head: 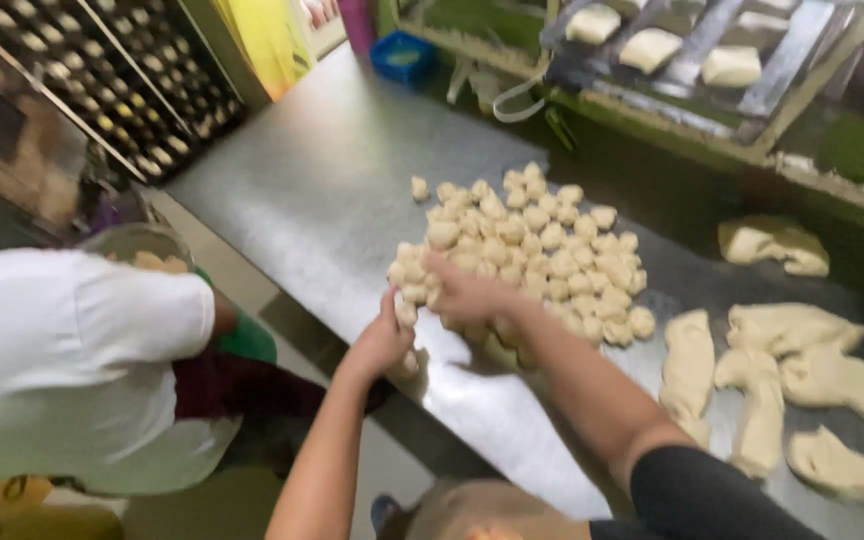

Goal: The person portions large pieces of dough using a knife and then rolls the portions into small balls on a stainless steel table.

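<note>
Cupping dough balls (527, 240) on steel table (322, 170): left hand (382, 345), right hand (467, 295), both seemingly half-curled.

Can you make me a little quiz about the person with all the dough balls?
1. True or false: the dough balls lie in a heap on a metal table.
2. Which hand rests on the near side of the heap: the left hand or the right hand?
3. Where do the long dough strips lie: A) right of the heap, B) on the floor?

Key: 1 true. 2 the right hand; the left is at the table edge beside it. 3 A.
</note>
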